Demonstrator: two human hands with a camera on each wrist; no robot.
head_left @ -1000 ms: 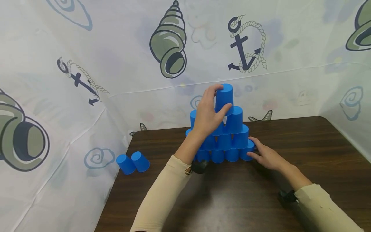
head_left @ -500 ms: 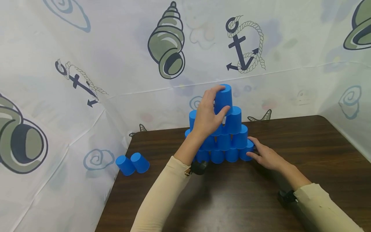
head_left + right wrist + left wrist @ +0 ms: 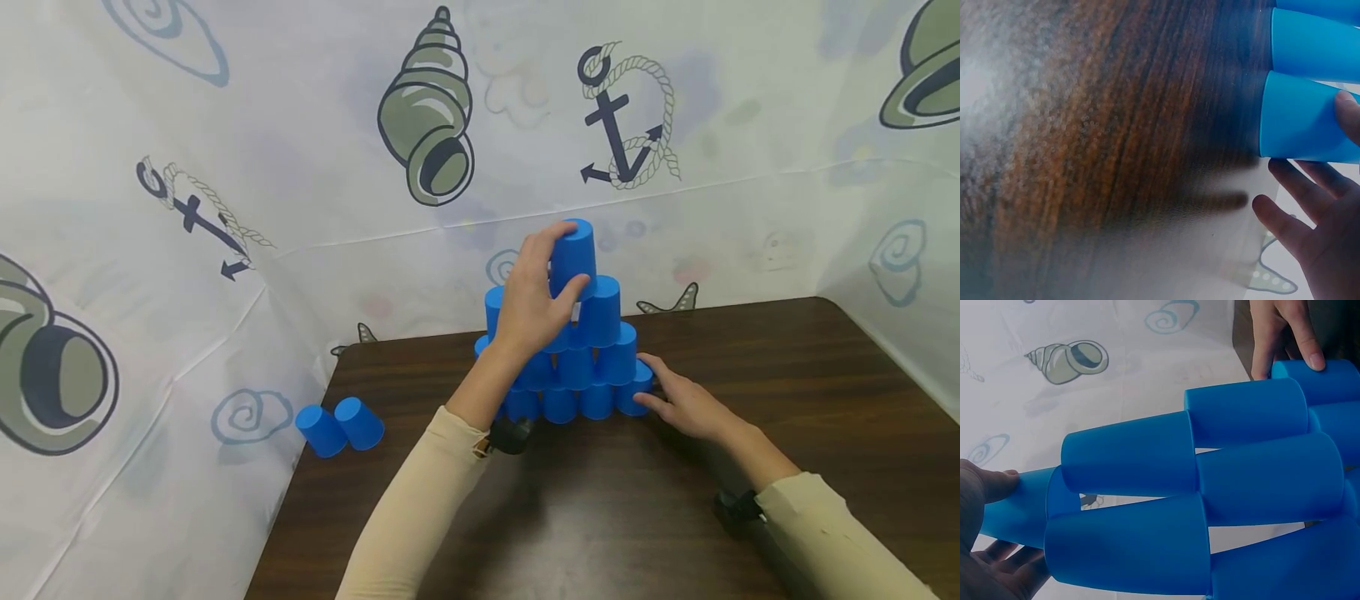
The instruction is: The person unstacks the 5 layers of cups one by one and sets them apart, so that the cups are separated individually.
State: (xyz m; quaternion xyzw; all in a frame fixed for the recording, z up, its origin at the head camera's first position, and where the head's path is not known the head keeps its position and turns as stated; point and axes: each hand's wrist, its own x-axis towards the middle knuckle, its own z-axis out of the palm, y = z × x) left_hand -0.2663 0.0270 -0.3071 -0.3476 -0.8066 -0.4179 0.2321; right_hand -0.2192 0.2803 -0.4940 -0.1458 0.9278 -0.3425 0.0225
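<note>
Blue cups stand mouth down in a stacked pyramid (image 3: 575,367) on the table. At its peak, my left hand (image 3: 528,304) grips the top cup (image 3: 576,257) between thumb and fingers; the left wrist view has that cup (image 3: 1022,506) at the ends of two cups below it. Whether its full rim bears on them, I cannot tell. Low on the right side, my right hand (image 3: 686,404) holds the end cup (image 3: 633,390) of the bottom row, thumb on its front (image 3: 1310,125) and fingers at its far side. My left forearm hides part of the pyramid's left side.
Two more blue cups, a left one (image 3: 321,431) and a right one (image 3: 359,423), stand side by side near the left edge of the dark wooden table (image 3: 600,508). A white cloth (image 3: 315,150) printed with shells and anchors hangs behind and to the left.
The whole scene shifts slightly left in the head view. Both hands keep their places on the cups, and the pyramid stands as before.
</note>
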